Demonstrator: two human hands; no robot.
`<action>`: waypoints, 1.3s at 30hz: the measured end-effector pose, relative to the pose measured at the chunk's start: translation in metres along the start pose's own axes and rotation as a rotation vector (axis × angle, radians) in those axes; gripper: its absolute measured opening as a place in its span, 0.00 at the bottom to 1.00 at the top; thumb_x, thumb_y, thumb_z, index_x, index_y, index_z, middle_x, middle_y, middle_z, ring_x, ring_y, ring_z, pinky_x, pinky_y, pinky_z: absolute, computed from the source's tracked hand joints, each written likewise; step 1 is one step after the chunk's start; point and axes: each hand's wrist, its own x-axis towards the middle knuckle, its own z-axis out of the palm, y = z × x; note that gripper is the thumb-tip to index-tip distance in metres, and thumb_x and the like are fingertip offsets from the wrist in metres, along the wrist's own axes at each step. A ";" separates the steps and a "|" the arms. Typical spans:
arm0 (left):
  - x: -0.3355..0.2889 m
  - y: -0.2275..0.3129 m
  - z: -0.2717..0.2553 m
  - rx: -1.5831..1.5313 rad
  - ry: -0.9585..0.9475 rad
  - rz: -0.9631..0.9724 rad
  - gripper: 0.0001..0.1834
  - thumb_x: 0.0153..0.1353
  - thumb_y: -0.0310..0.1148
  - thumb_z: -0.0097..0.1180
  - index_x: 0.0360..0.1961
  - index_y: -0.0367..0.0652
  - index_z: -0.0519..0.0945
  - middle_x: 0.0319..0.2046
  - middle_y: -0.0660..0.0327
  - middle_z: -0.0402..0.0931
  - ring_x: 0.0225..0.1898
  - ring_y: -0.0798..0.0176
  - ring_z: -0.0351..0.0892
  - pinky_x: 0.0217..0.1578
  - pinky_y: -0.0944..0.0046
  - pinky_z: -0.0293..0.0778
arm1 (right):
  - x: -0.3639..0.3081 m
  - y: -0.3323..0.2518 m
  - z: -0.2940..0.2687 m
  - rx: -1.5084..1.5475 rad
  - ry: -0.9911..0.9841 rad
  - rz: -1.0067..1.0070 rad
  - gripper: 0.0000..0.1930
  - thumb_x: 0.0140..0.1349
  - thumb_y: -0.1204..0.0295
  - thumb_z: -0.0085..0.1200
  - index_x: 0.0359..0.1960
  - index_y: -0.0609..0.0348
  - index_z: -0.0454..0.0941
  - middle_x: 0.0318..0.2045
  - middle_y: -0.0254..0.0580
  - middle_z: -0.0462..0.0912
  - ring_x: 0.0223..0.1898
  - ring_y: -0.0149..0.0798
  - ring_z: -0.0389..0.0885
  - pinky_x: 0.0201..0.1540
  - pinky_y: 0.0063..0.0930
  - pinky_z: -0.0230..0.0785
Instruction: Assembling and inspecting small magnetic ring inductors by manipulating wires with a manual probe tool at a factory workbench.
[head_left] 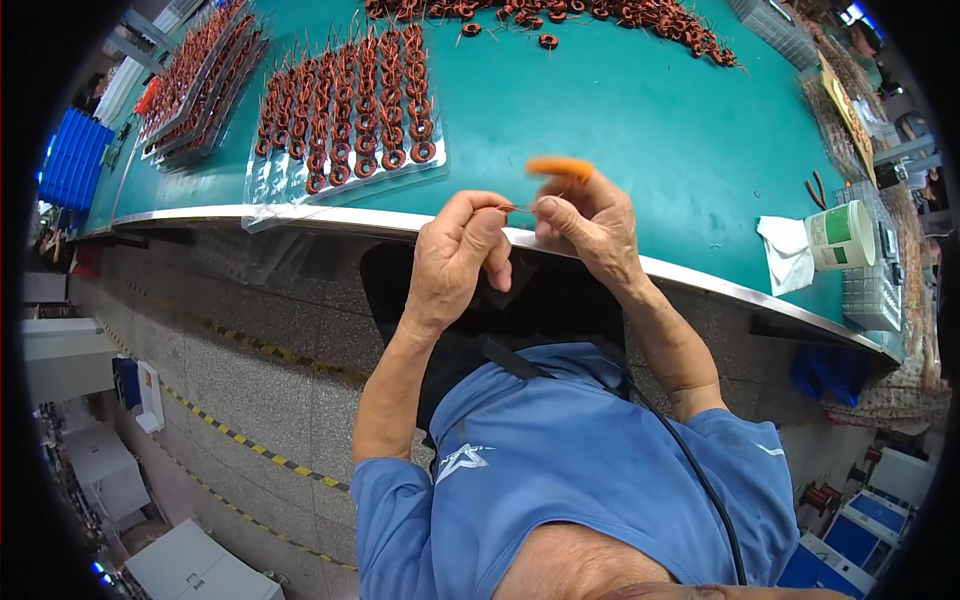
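My left hand (448,262) is closed in a pinch at the table's front edge, its thumb and forefinger on a small piece with reddish copper wire (507,208). Most of that piece is hidden by the fingertips. Facing it, my right hand (595,225) is closed round a tool with an orange handle (560,168). The handle is blurred, and the tool's kind cannot be made out. A thin shiny strand or tip spans the small gap between both hands. Left of them, a clear plastic tray (262,190) holds rows of copper-wound ring coils (365,110).
More filled trays (195,90) are stacked at the far left. Loose ring coils (660,22) lie heaped along the back of the green table (620,110). At the right stand a white-and-green tub (840,238), a white cloth (785,255), pliers (817,190) and empty clear trays (870,300).
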 end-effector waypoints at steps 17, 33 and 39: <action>-0.001 -0.002 0.023 0.197 0.144 0.200 0.12 0.69 0.32 0.49 0.48 0.34 0.73 0.17 0.63 0.70 0.17 0.71 0.70 0.21 0.71 0.69 | -0.001 -0.013 -0.004 0.038 -0.015 0.188 0.11 0.63 0.67 0.59 0.36 0.64 0.78 0.20 0.34 0.77 0.16 0.24 0.73 0.17 0.15 0.60; 0.009 -0.009 0.019 0.541 0.028 0.276 0.12 0.68 0.31 0.50 0.49 0.38 0.69 0.18 0.64 0.72 0.19 0.74 0.70 0.22 0.73 0.66 | -0.014 -0.011 -0.005 0.217 0.013 0.308 0.13 0.66 0.63 0.55 0.32 0.62 0.80 0.17 0.35 0.76 0.13 0.24 0.70 0.16 0.14 0.60; 0.010 0.013 0.002 0.555 -0.272 0.065 0.14 0.63 0.34 0.58 0.45 0.41 0.72 0.28 0.55 0.74 0.29 0.52 0.77 0.32 0.60 0.72 | -0.013 -0.004 -0.014 0.363 -0.045 0.452 0.12 0.63 0.65 0.58 0.30 0.62 0.79 0.17 0.34 0.76 0.13 0.23 0.69 0.15 0.13 0.63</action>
